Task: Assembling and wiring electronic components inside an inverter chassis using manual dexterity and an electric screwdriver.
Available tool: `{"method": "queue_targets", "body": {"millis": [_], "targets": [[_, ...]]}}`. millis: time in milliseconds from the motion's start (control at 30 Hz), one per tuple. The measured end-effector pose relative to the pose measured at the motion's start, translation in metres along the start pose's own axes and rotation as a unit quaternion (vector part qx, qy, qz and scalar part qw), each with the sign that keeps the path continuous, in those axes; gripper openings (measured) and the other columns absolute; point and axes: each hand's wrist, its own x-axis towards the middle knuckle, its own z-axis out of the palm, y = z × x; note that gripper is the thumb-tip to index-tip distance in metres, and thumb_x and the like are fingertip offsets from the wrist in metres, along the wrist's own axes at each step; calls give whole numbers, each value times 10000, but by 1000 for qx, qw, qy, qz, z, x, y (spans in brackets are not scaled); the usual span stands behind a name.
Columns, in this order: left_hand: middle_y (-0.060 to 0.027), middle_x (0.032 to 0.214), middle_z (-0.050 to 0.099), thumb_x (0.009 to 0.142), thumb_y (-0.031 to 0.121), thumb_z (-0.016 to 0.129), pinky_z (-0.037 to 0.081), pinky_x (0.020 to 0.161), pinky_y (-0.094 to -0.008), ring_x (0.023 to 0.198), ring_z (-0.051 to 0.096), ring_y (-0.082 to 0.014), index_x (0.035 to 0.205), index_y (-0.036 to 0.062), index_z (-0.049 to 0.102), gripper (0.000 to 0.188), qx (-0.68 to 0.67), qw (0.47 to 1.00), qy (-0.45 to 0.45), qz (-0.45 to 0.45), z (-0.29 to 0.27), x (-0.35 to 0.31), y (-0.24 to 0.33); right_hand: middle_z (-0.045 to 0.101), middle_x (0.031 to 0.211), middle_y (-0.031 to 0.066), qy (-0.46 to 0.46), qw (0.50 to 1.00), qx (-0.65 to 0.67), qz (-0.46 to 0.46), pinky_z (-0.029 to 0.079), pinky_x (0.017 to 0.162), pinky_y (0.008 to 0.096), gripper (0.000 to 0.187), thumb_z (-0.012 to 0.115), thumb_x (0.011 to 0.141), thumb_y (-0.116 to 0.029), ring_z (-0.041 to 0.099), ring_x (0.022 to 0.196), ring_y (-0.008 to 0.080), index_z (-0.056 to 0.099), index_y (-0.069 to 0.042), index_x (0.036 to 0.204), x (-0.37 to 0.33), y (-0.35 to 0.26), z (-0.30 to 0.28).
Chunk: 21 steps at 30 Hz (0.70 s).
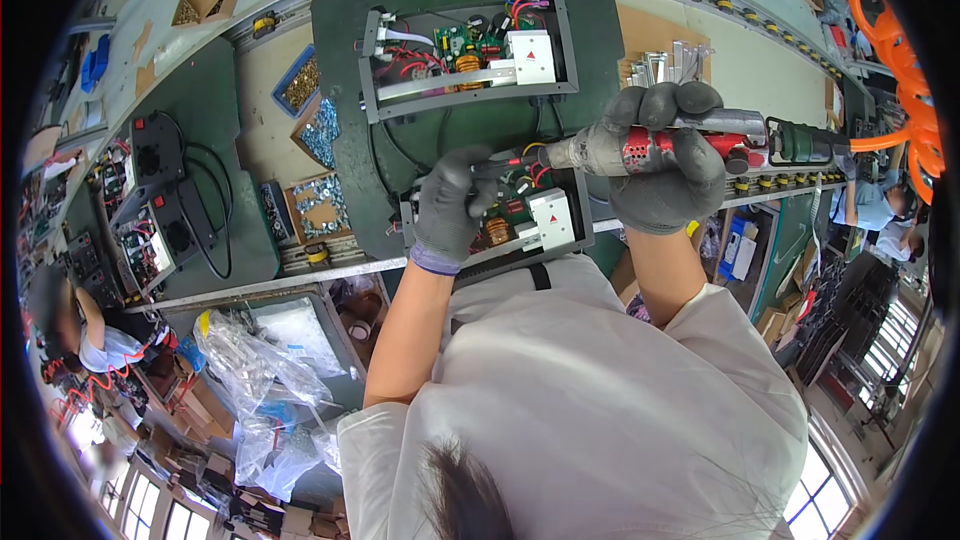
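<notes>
Two gloved hands work over one open metal chassis (500,225). Right hand (665,155): fingers (660,100) wrapped tight around the barrel of a pneumatic screwdriver (680,145), red and grey, lying almost level, with its bit just beyond the left fingertips. Left hand (450,205): fingers (470,165) drawn together at the bit's tip, seemingly pinching or steadying it; whether a screw sits between them cannot be told.

Beneath both sets of fingers lies the chassis, holding a green circuit board, a copper-wound coil (497,231) and a white box-shaped part (552,218). Beyond the fingers, on the same dark green pallet (590,30), stands a second, similar chassis (465,55). Trays of screws (320,205) rest to the left of the left hand. An orange coiled air hose (900,60) trails away from the tool's rear, past the right hand.

Handling, as judged: the driver looks stiff and fairly heavy, tugged by its hose, and is best held mid-barrel. The chassis is rigid sheet metal; its board and wires appear fragile, so the rim is the safe place to take hold.
</notes>
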Motion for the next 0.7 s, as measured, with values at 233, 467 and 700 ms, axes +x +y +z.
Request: {"method": "queue_targets", "body": {"millis": [233, 467, 700], "targets": [[-71, 979, 713, 909, 449, 664, 524, 688, -362, 791, 669, -242, 1011, 133, 757, 345, 630, 725, 163, 226, 3, 83, 40, 666, 935, 125, -16, 993, -88, -76, 501, 809, 437, 358, 579, 847, -168, 633, 866, 306, 634, -84, 1191, 42, 19, -33], [-68, 920, 691, 840, 443, 694, 523, 771, -418, 905, 681, -269, 973, 202, 786, 290, 775, 626, 24, 85, 5, 135, 59, 697, 981, 126, -40, 988, -126, -80, 545, 834, 507, 337, 583, 842, -90, 667, 898, 326, 625, -66, 1175, 67, 46, -31], [-39, 966, 690, 838, 438, 732, 522, 785, -387, 906, 687, -251, 981, 203, 787, 281, 775, 631, 7, 38, 4, 137, 66, 680, 907, 188, -52, 989, -129, -54, 571, 773, 433, 285, 599, 794, 19, 666, 809, 282, 605, -3, 1078, 70, 56, -20]]}}
